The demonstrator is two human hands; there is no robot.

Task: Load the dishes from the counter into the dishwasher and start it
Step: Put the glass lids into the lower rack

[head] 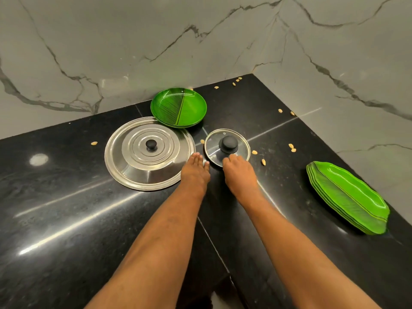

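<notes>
Glass lid (227,145), steel lid (149,152) beside, scattered nuts (292,148)

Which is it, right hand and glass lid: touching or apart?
Touching. Head view: fingers of the right hand curl over the near rim of the glass lid.

No readable text, labels, brands or numbers anywhere — not on any surface.
</notes>
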